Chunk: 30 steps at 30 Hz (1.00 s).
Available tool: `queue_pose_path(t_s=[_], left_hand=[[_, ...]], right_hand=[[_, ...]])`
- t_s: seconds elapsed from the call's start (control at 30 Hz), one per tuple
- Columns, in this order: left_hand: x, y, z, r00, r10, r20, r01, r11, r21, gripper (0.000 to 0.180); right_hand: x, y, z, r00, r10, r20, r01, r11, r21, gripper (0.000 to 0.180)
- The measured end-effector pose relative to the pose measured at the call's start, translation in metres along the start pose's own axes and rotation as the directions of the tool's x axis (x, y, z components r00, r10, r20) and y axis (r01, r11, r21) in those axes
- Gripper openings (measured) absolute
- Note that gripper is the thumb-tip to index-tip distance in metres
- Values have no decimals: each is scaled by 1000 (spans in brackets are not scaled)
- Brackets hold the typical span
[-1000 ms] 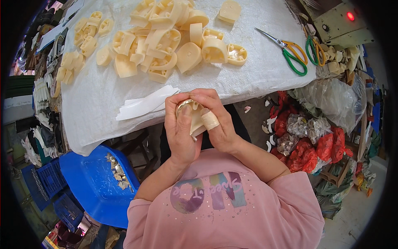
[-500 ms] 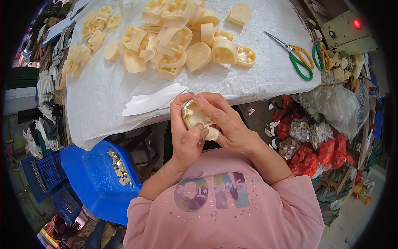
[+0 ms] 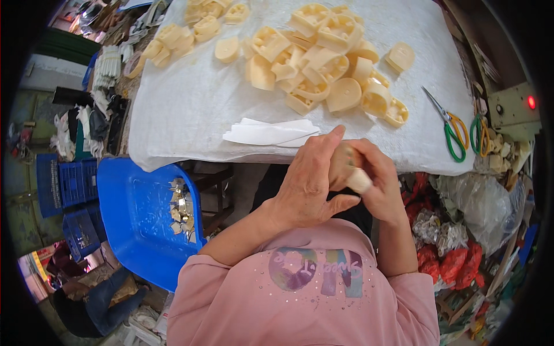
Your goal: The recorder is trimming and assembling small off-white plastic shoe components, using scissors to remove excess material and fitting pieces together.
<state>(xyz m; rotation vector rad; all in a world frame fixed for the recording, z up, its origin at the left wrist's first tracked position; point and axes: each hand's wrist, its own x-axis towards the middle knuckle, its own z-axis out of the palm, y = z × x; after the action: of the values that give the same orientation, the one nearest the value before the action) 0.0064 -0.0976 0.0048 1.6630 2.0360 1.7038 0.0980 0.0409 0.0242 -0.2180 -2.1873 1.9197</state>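
A white-covered table (image 3: 190, 109) carries a heap of cream plastic parts (image 3: 323, 69), with a blue bin (image 3: 138, 219) at the person's left below its edge, folded white sheets (image 3: 271, 132) near the front and green-handled scissors (image 3: 453, 130) to the right. Just off the table's near edge, the left hand (image 3: 309, 184) and right hand (image 3: 378, 184) meet around one cream plastic piece (image 3: 352, 170). Fingers of both curl tight against it, largely hiding it.

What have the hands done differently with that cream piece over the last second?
The left hand has closed over the cream plastic part, now mostly hidden; earlier it showed between both hands. The right hand still grips it. The pile of parts and scissors lie unmoved.
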Motion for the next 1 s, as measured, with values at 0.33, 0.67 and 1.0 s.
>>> queue_pose_path(t_s=[0.33, 0.67, 1.0], left_hand=[[3, 6, -23, 967, -245, 71, 241, 969, 57, 65], [5, 5, -16, 978, -139, 153, 114, 981, 158, 66], [9, 7, -3, 997, -78, -5, 77, 966, 248, 58]], right_hand=[[11, 22, -3, 977, 210, 30, -196, 843, 501, 26], [9, 20, -16, 989, -114, 98, 125, 985, -116, 20], [-7, 31, -4, 995, 84, 61, -103, 879, 465, 23]])
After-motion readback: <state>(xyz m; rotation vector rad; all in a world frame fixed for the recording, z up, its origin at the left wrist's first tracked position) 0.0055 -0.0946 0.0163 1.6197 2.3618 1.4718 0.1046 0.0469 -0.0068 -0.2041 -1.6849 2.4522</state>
